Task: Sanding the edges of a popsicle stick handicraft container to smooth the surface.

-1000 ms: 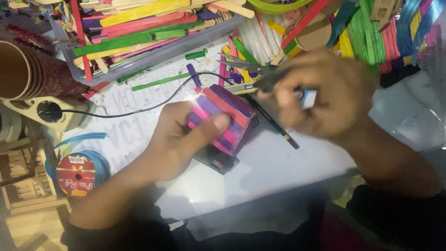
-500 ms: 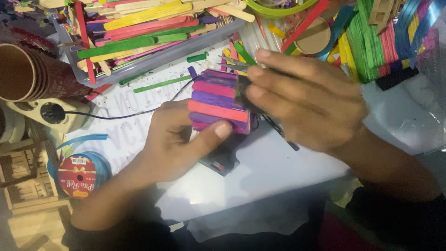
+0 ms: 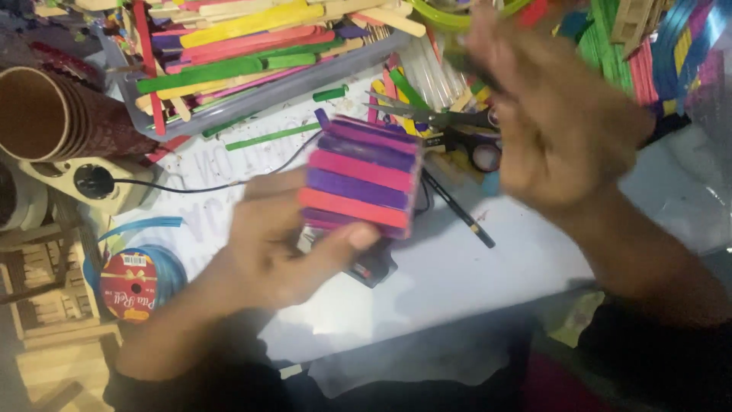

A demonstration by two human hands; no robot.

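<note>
While the left hand (image 3: pixel 286 248) grips a small box of craft sticks (image 3: pixel 362 177) from below and from the left, its thumb presses against the near lower edge and the fingers wrap behind. That box sits in the middle of the scene, lifted a little above the white table (image 3: pixel 473 275), and its facing wall shows flat sticks laid in bands of purple, pink and red-orange. The right hand (image 3: pixel 560 122) hovers just right of the box and slightly farther away, blurred by motion; its fingers are bent, but I cannot tell whether it holds anything or how tightly it is closed.

Behind the box, between it and the right hand, a pair of scissors (image 3: pixel 446 122) lies on the table with dark handles toward the right. A black pencil (image 3: pixel 457 207) lies slanted on the table just right of the box, partly beneath the hand. Under the box's near edge a small dark object (image 3: pixel 374 268) rests on the table.

Far left, a grey tray (image 3: pixel 252 95) holds loose sticks in yellow, pink, green and plain wood. A stack of brown paper cups (image 3: pixel 57 114) lies on its side at the far left, near a white power strip (image 3: pixel 88 183) with a black cable running toward the box. Near left, a spool of blue ribbon (image 3: pixel 137 284) rests beside a wooden stick frame (image 3: pixel 42 294).
</note>
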